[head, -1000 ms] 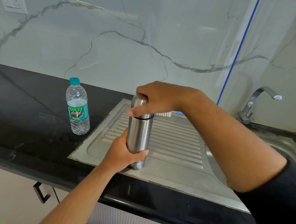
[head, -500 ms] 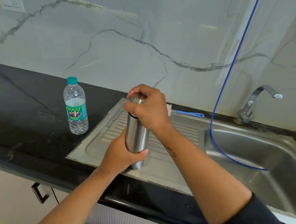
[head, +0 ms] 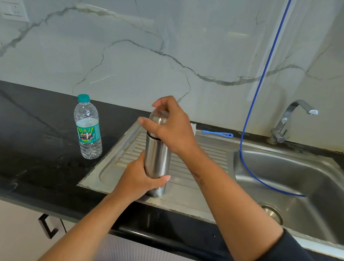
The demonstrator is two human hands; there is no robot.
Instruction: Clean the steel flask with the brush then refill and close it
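Left hand (head: 136, 178) wrapped its fingers round the smooth steel flask (head: 156, 159), upright on the ribbed drainboard (head: 195, 160). Right hand (head: 170, 126) curled over the domed cap (head: 157, 116), fingertips gripping it.

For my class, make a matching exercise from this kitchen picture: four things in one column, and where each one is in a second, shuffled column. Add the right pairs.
Things
1. steel flask
2. plastic water bottle
3. brush
4. blue hose

Places
A. lying at the back edge of the drainboard
B. hanging down the wall into the sink basin
C. upright on the black counter
D. upright on the drainboard, held by both hands

Pairs: 1-D, 2-C, 3-A, 4-B
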